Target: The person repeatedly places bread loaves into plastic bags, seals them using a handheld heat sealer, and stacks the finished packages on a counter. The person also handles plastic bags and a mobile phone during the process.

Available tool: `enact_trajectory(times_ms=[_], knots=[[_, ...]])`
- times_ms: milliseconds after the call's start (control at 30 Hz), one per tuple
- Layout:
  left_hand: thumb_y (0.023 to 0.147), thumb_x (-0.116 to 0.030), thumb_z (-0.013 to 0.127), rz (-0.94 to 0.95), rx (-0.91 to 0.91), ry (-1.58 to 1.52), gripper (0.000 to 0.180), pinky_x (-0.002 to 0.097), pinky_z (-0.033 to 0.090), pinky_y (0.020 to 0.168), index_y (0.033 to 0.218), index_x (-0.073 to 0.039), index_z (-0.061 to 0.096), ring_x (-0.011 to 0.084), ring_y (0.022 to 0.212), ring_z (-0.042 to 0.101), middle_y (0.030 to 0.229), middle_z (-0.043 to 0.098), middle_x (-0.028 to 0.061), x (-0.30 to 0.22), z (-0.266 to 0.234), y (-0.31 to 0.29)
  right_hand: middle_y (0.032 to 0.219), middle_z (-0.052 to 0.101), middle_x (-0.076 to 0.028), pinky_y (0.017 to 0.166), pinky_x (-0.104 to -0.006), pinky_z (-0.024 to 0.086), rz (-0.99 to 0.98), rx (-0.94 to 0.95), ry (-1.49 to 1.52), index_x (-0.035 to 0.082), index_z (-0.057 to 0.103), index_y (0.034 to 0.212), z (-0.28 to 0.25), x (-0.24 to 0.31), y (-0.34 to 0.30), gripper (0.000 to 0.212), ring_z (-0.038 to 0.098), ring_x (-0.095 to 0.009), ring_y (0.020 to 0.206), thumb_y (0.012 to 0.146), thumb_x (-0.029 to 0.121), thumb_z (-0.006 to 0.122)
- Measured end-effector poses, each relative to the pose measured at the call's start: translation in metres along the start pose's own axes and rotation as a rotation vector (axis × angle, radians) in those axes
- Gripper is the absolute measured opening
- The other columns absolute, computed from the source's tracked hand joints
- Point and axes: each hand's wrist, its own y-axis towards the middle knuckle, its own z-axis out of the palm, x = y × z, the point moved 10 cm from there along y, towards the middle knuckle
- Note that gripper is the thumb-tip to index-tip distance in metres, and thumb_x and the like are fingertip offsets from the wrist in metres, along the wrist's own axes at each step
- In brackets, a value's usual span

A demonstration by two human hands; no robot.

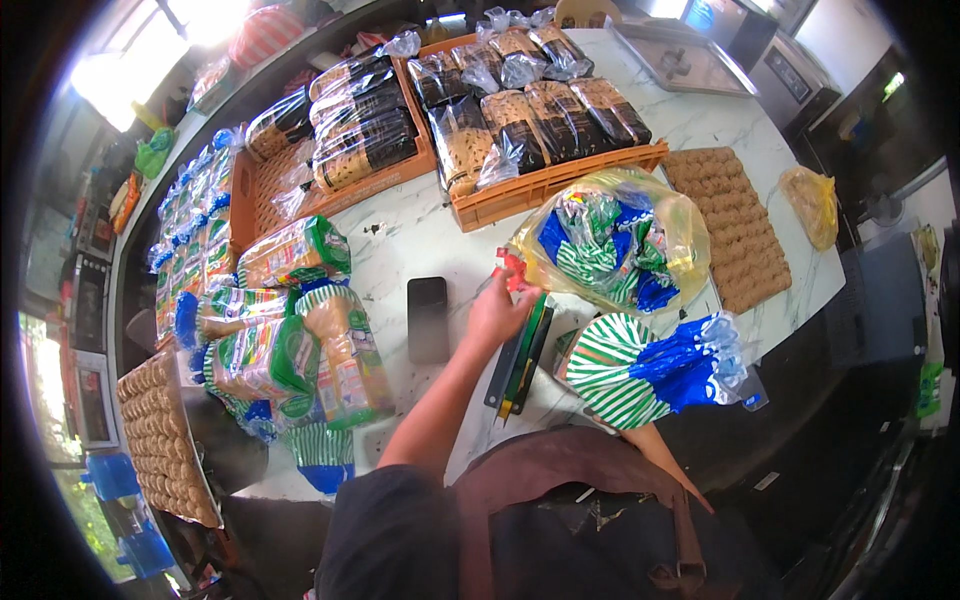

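Note:
My left hand point(497, 312) reaches forward over the table, its fingers curled at a small cluster of red plastic pieces point(513, 270). Just beside and below that hand lies a long, narrow green-and-black tool point(522, 358). To the right is a loaf bag point(625, 368) with green-and-white stripes and a blue, gathered end. My right forearm point(665, 462) runs up to this bag, which hides the right hand. Beyond the red pieces stands a clear yellowish plastic bag point(690, 225) full of crumpled striped and blue wrappers point(600, 245).
A black phone point(428, 320) lies left of my arm. Bagged loaves point(262, 358) pile up at the left. Orange crates point(560, 185) of dark-labelled loaves stand at the back. Brown bumpy trays point(728, 230) lie right, with another point(165, 440) at the left edge.

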Motion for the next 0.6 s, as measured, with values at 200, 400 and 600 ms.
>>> enact_trajectory(times_ms=[200, 400, 600], knots=[[0.079, -0.016, 0.060, 0.045, 0.198, 0.396, 0.089, 0.0503, 0.052, 0.076, 0.153, -0.010, 0.013, 0.0432, 0.086, 0.066, 0.095, 0.067, 0.0252, -0.064, -0.002, -0.082, 0.118, 0.063, -0.013, 0.091, -0.0390, 0.047, -0.239, -0.042, -0.099, 0.008, 0.062, 0.118, 0.003, 0.036, 0.017, 0.053, 0.060, -0.028, 0.107, 0.074, 0.030, 0.082], [0.075, -0.004, 0.054, 0.004, 0.043, 0.419, 0.088, 0.0511, 0.052, 0.074, 0.153, -0.009, 0.014, 0.0439, 0.081, 0.066, 0.091, 0.067, 0.0259, -0.053, -0.026, -0.098, 0.115, 0.064, -0.011, 0.090, -0.0387, 0.048, -0.349, -0.057, -0.115, 0.011, 0.064, 0.116, 0.002, 0.053, 0.023, 0.051, 0.060, -0.027, 0.105, 0.073, 0.032, 0.082], [0.074, -0.004, 0.054, -0.055, -0.163, 0.369, 0.082, 0.0508, 0.051, 0.075, 0.150, -0.005, 0.023, 0.0418, 0.083, 0.066, 0.091, 0.067, 0.0242, -0.036, -0.056, -0.093, 0.123, 0.058, -0.016, 0.083, -0.0361, 0.053, -0.140, 0.114, 0.128, 0.006, 0.044, 0.133, 0.021, 0.036, 0.051, 0.074, 0.063, -0.024, 0.104, 0.071, 0.020, 0.082]])
